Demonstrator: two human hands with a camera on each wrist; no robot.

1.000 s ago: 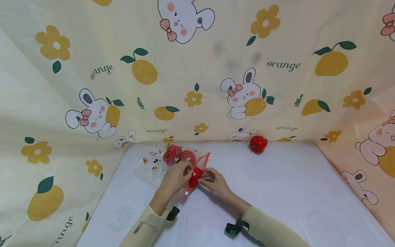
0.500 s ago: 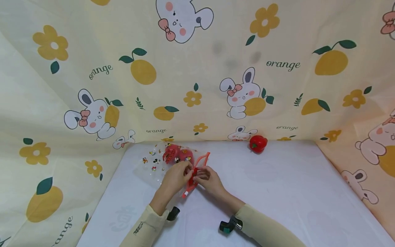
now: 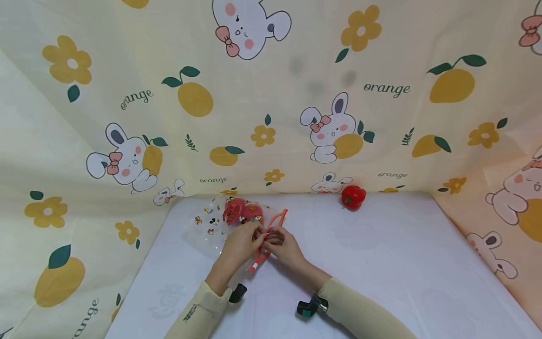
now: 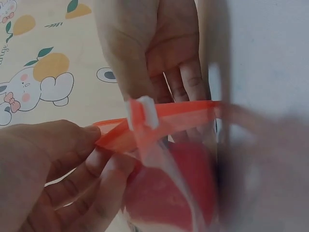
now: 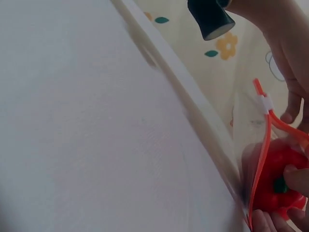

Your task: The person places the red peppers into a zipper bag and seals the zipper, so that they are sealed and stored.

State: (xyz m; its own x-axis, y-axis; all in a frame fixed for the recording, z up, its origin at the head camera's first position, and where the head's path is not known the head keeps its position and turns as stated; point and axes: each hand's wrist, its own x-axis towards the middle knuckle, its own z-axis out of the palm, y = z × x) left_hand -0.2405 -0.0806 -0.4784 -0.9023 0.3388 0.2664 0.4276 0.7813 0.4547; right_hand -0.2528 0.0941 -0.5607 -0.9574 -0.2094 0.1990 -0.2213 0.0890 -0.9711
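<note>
A clear zip bag [image 3: 201, 238] with small cartoon prints lies at the table's left back, with red round things [image 3: 254, 213] inside. My left hand [image 3: 240, 244] pinches the orange zip edge [image 4: 181, 110] of its mouth between thumb and fingers. At the mouth, my right hand [image 3: 287, 246] holds a red bell pepper [image 5: 270, 169], thumb by its green stem. The pepper sits within the bag's opening in the right wrist view; hands and bag hide it in the head view. A white slider [image 3: 255, 266] is at the zip's near end.
Another red bell pepper [image 3: 353, 197] stands at the back of the white table [image 3: 381, 263], right of the bag. A cream cloth [image 3: 262, 103] printed with rabbits and oranges hangs behind and at the sides. Dark wrist cameras [image 3: 312, 306] hang below the sleeves.
My right hand has moved left, taking the bell pepper into the bag's mouth, and the pepper has dropped from sight in the head view. My left hand keeps its place on the edge.
</note>
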